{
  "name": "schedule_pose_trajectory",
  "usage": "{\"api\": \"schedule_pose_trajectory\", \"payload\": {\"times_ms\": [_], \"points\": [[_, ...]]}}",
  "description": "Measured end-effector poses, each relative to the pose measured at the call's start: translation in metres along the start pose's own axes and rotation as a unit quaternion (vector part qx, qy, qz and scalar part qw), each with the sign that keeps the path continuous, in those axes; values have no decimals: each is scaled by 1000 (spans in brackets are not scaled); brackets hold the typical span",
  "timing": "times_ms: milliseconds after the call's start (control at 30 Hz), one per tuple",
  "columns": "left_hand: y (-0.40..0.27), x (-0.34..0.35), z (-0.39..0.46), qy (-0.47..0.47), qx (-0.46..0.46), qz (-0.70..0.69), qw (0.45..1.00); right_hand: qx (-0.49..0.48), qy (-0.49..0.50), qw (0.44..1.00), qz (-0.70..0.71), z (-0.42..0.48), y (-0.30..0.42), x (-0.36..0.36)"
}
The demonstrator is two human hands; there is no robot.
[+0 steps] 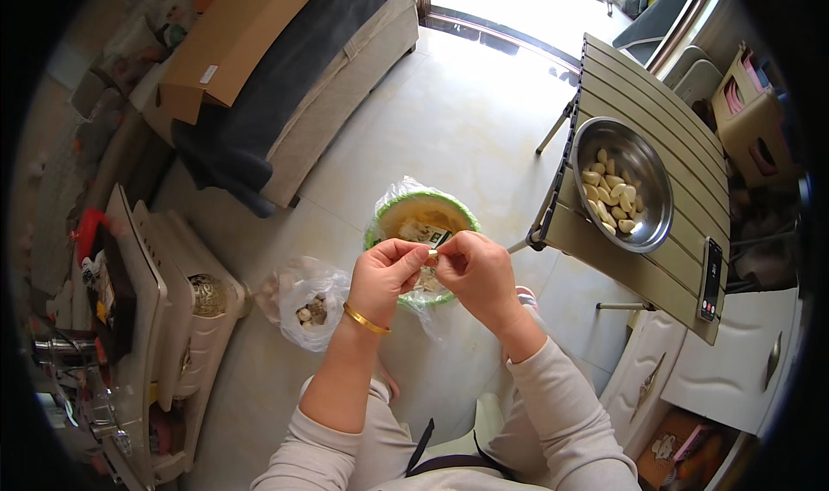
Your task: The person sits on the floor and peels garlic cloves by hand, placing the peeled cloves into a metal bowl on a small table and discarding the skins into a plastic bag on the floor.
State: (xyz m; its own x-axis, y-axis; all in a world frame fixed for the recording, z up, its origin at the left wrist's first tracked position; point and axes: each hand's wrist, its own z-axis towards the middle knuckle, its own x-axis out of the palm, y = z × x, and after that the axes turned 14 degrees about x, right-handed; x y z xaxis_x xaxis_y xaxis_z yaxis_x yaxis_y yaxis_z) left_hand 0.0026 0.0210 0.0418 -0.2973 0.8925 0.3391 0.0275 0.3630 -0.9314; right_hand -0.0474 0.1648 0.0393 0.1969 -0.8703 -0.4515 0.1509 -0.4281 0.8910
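My left hand (388, 274), with a gold bangle at the wrist, and my right hand (476, 274) meet over a green-rimmed bin (469, 214) lined with a clear plastic bag. Between their fingertips is a small pale garlic clove (432, 253), pinched from both sides. Papery scraps and a packet (424, 233) lie inside the bin. To the left on the floor, an open clear plastic bag (327, 332) holds garlic bulbs (311, 313). Peeled garlic cloves (612, 193) lie in a steel bowl (657, 167) at the right.
The bowl and a phone (710, 280) rest on a slatted folding table (686, 167). White drawers (732, 352) stand below right. A sofa (350, 83) with a cardboard box (239, 37) is at upper left, a cluttered cabinet (188, 342) at left.
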Motion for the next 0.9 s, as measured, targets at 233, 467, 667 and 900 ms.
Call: {"api": "schedule_pose_trajectory", "payload": {"times_ms": [233,467,667,900], "points": [[6,-2,3,18,-7,-28,999,-25,-21,999,-30,1,-1,1],[6,-8,3,35,-17,-45,998,-44,-31,997,-48,2,1,5],[6,-13,5,46,-17,-49,998,-61,-37,995,-68,4,1,10],[3,-16,5,52,-22,-42,998,-61,-27,996,-64,4,1,12]]}}
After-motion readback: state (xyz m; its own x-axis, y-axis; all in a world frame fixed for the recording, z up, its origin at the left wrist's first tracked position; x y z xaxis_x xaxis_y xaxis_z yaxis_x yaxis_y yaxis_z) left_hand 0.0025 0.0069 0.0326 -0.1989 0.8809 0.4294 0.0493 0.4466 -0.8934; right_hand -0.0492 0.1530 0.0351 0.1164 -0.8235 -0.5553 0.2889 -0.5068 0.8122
